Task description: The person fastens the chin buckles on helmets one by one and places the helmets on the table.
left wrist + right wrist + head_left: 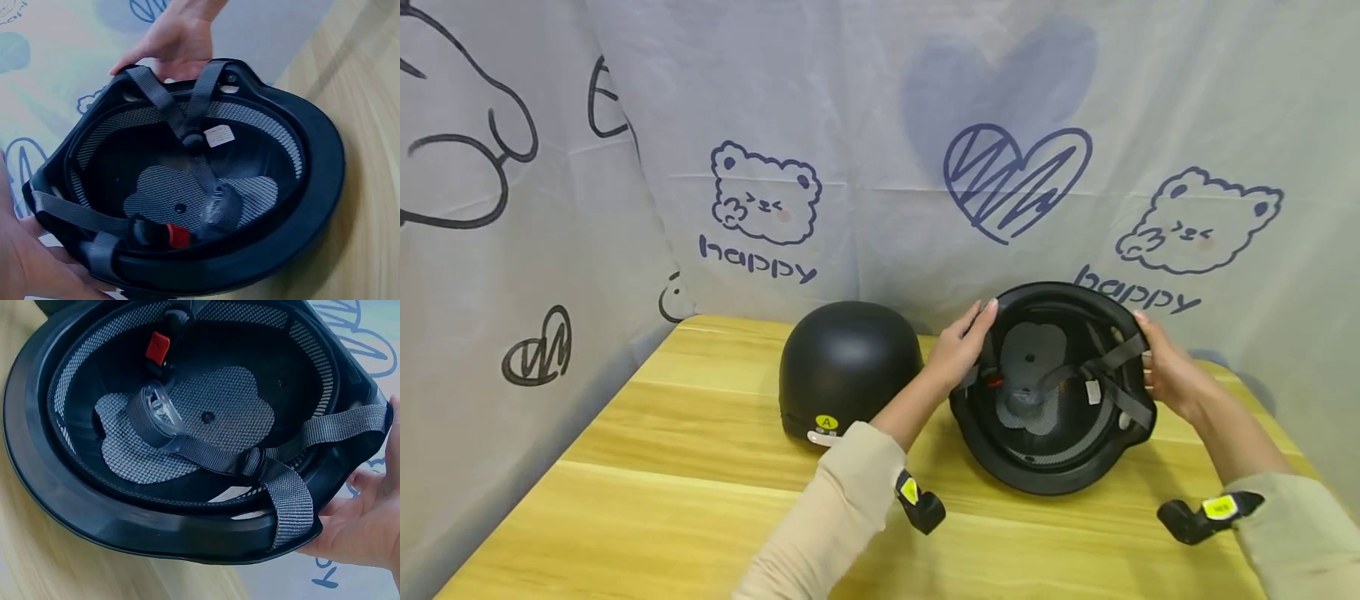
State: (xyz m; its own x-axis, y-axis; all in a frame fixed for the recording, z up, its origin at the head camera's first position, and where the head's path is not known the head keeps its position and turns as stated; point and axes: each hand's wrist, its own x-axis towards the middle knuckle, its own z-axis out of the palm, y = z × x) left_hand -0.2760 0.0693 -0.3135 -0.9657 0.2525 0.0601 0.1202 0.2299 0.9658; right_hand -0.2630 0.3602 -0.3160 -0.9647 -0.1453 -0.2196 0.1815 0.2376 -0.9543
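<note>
Between both hands a black helmet (pixel 1052 479) is tipped so that its hollow inside faces me. My left hand (pixel 957 346) grips its left rim, thumb along the edge. On the opposite rim, my right hand (pixel 1176 371) holds with the fingers behind the shell. Grey chin straps (pixel 290 506) hang inside, over a grey textured pad (pixel 169 194). A red buckle piece (pixel 178 236) shows on one strap, and a small white label (pixel 219 135) sits on the lining. Whether the lower rim touches the table cannot be told.
Left of the held helmet, a second black helmet (pixel 850 358) stands dome up on the wooden table (pixel 647 475), with a yellow "A" sticker (pixel 826 422) on its front. A printed curtain (pixel 880 100) hangs just behind the table.
</note>
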